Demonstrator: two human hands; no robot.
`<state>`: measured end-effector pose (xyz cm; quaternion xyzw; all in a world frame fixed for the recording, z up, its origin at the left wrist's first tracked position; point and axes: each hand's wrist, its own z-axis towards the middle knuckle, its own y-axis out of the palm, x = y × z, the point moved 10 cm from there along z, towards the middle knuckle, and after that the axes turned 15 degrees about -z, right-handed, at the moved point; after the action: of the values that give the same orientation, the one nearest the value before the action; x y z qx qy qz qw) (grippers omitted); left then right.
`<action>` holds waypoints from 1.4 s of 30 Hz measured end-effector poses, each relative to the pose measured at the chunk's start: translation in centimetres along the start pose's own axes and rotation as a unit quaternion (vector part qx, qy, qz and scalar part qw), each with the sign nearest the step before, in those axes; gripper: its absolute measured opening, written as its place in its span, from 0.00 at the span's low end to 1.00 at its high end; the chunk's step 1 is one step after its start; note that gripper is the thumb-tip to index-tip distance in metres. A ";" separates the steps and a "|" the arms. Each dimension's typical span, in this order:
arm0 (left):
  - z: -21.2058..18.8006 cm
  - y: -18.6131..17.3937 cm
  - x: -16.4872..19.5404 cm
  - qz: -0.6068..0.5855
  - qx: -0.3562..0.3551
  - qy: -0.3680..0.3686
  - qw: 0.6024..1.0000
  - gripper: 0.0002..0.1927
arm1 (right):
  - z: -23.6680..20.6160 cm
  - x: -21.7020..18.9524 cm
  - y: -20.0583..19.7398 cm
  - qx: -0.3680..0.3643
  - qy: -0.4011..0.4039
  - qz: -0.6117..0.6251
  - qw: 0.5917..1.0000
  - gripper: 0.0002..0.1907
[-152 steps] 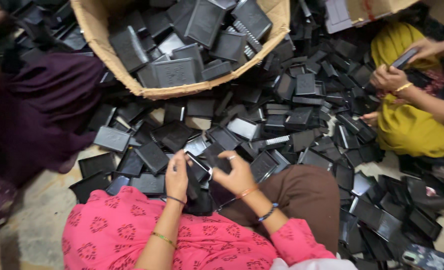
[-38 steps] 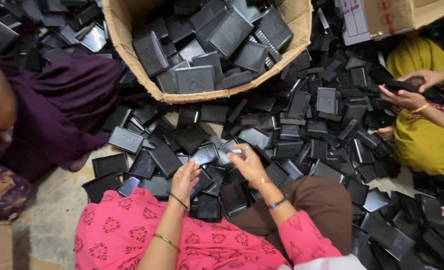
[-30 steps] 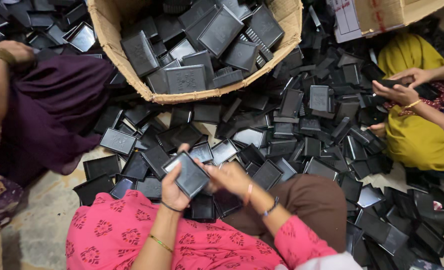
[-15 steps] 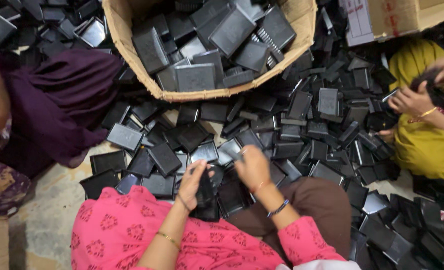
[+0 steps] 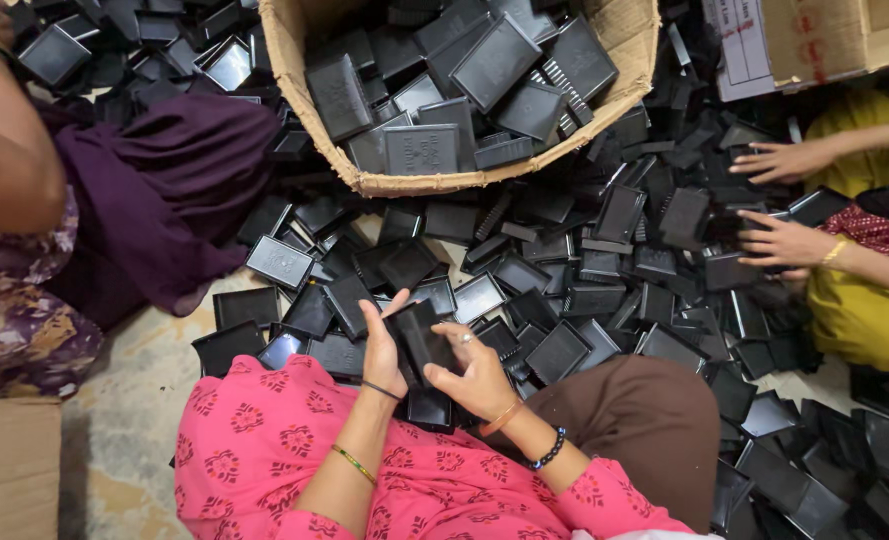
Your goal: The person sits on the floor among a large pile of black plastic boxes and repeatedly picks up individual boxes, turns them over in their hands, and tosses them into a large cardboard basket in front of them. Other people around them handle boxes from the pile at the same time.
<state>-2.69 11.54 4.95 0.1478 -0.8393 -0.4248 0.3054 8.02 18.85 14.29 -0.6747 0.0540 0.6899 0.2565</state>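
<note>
Both of my hands hold one black rectangular plastic part (image 5: 421,338) above my lap. My left hand (image 5: 383,347) grips its left side with the fingers up along the edge. My right hand (image 5: 476,372), with a ring and bracelets at the wrist, closes on its right and lower side. Around my hands lies a heap of several similar black plastic trays and covers (image 5: 564,290) spread on the floor. My pink patterned sleeves and brown trouser leg fill the bottom of the view.
A cardboard box (image 5: 294,110) full of black parts stands ahead. A second box (image 5: 824,40) sits at top right. A person in yellow (image 5: 854,300) reaches both hands into the heap at right. A person in purple cloth (image 5: 154,190) sits at left.
My hands pulled back from the heap toward my lap and closed together on one black part. The person at right has stretched both hands out into the pile.
</note>
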 end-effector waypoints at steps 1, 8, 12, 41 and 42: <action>0.1 -0.1 0.0 0.015 -0.004 0.008 1.000 0.43 | -0.1 0.2 0.3 -0.001 0.012 -0.005 1.000 0.30; 0.3 -0.6 -0.3 0.047 -0.066 0.081 0.993 0.32 | -0.4 -1.8 0.3 0.073 -0.093 -0.266 0.957 0.31; -0.8 0.3 1.2 0.016 -0.076 0.094 0.993 0.29 | -0.1 1.3 1.3 -0.021 0.029 0.053 0.998 0.27; 2.9 -5.1 -4.1 0.150 0.024 -0.017 0.988 0.37 | 3.8 10.6 -4.9 -0.107 -0.015 -0.380 0.919 0.12; 2.6 -4.1 -3.9 0.110 0.010 0.001 0.994 0.40 | 2.8 10.2 -3.2 -0.169 0.022 -0.279 0.945 0.15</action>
<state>-1.37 12.75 -1.04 0.0578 -0.8545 -0.3798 0.3496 7.25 25.68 5.59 -0.7114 -0.2477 0.5749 0.3196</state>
